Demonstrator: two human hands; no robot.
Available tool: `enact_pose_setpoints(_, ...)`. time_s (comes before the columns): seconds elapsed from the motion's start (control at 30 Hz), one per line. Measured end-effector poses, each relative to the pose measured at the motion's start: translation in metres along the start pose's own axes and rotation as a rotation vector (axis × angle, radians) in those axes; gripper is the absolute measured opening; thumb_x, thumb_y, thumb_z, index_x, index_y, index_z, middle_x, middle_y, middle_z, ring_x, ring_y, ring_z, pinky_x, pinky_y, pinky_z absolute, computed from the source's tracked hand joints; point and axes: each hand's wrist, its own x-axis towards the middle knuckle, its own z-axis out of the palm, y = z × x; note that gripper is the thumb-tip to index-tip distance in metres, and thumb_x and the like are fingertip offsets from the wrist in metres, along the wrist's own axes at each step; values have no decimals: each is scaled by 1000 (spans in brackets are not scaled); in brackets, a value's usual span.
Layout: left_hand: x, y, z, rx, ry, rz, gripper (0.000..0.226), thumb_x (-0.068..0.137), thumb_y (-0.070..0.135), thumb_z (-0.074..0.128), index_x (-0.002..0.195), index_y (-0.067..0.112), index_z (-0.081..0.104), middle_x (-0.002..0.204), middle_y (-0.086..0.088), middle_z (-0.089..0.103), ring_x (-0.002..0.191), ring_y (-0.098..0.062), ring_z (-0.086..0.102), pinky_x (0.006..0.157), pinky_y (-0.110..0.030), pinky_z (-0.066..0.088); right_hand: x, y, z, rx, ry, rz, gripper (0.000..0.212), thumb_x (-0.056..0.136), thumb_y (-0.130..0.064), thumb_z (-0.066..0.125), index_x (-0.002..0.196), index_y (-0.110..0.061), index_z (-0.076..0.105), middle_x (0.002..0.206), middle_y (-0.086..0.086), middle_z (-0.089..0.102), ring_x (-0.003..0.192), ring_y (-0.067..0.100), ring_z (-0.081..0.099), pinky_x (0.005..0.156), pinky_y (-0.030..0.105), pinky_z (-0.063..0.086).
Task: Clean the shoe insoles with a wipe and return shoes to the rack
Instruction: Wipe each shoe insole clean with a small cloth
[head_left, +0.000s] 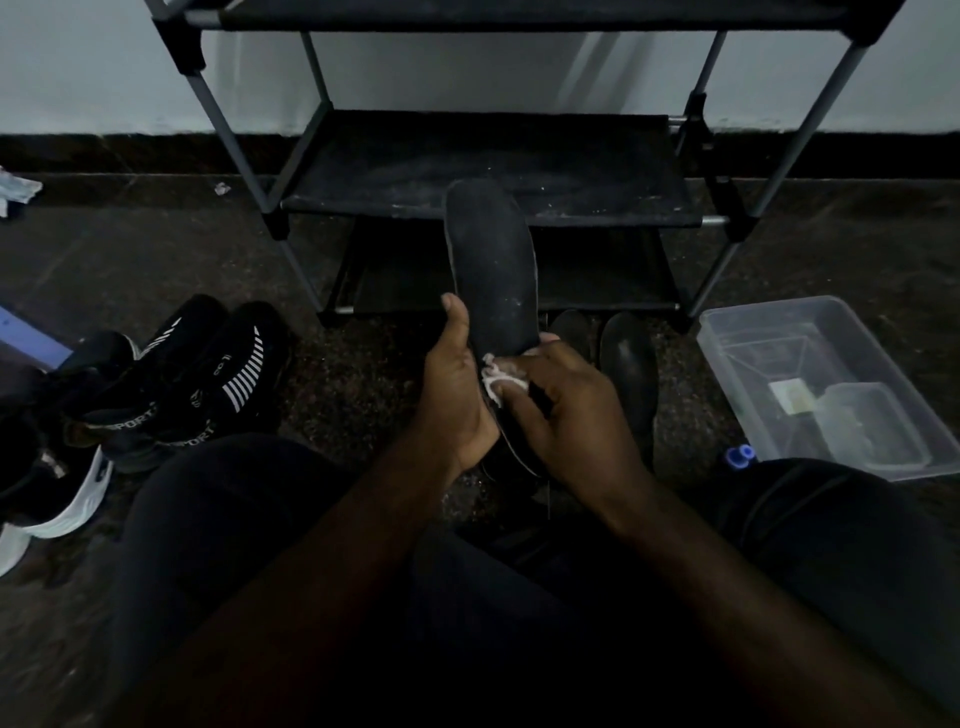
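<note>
At frame centre, left hand (454, 384) grips an upright insole (491, 270), long axis vertical; right hand (566, 410) pinches a wipe (493, 375) against its lower end.

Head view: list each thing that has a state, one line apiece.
insole: held upright, toe end up, off the floor.
wipe: crumpled, pressed to the insole's lower part.
left hand: grips the insole's edge.
right hand: pinches the wipe.
shoe rack: standing, middle shelf dusty.
plastic box: lidless, on the floor.
sneakers: on the floor, off the rack.
</note>
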Motion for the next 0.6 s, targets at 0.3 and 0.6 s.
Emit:
enact_pose_setpoints(0.3, 0, -4, 2, 32, 59, -2, 80, 95, 65, 23, 107, 1, 69, 108, -20, 68, 98, -26, 68, 88, -34, 55, 4, 0, -2, -88, 2, 60, 23, 94, -31, 60, 105, -15, 73, 96, 0, 68, 85, 13, 66, 71, 40, 55)
enact_pose_setpoints(0.6, -1, -12, 2, 59, 39, 54, 76, 97, 61, 20, 127, 3, 58, 119, -17, 66, 112, -27, 63, 99, -35, 50, 13, 4, -7, -193, 136, 121, 18, 93, -27, 65, 91, -12, 74, 90, 0, 63, 73, 11, 61, 63, 29, 51)
